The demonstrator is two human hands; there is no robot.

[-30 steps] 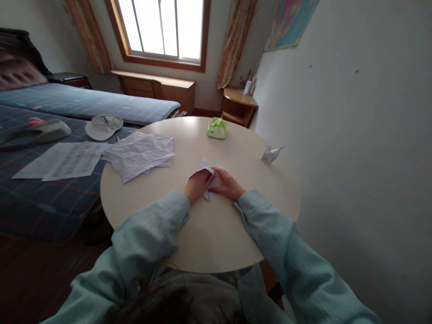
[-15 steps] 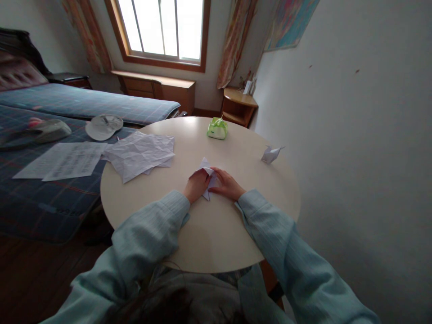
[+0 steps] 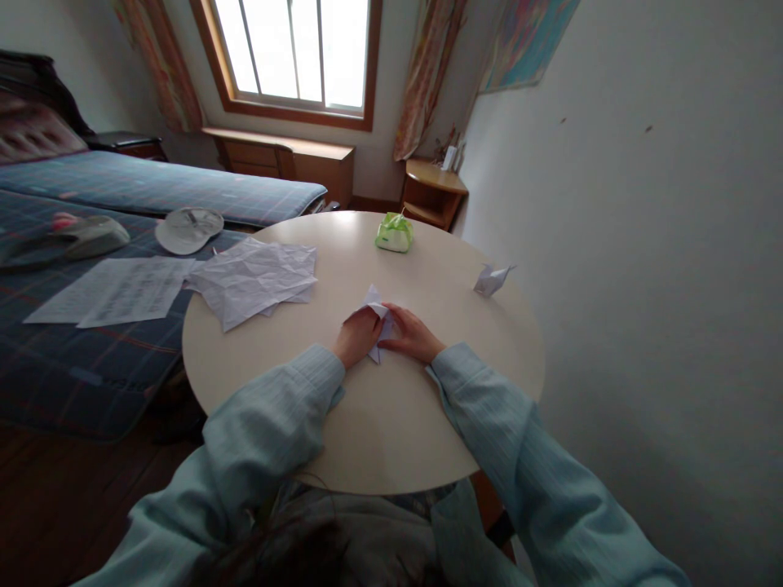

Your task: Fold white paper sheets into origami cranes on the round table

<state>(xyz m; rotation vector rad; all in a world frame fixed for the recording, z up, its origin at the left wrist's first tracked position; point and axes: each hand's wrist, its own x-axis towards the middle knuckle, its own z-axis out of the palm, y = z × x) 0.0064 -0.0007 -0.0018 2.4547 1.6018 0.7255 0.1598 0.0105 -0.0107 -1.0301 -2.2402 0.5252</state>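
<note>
A bed with blue plaid mattresses (image 3: 183,181) fills the left side, next to a pale round table (image 3: 379,424). Creased white sheets (image 3: 257,277) lie at the table's left edge, and printed pages (image 3: 116,291) rest on the bed beside them, with a pale cap (image 3: 189,231) just behind. At the table's middle, the left hand (image 3: 360,336) curls over the left side of a small piece — fingers closed on it — while the right hand (image 3: 413,333) grips its right side, thumb and fingers set narrowly. Beyond them sits a green-and-white packet (image 3: 394,235); off to the right stands a folded paper figure (image 3: 491,280). The held piece, a folded white paper (image 3: 385,328), lies between both hands — its pointed ends showing far and near.
</note>
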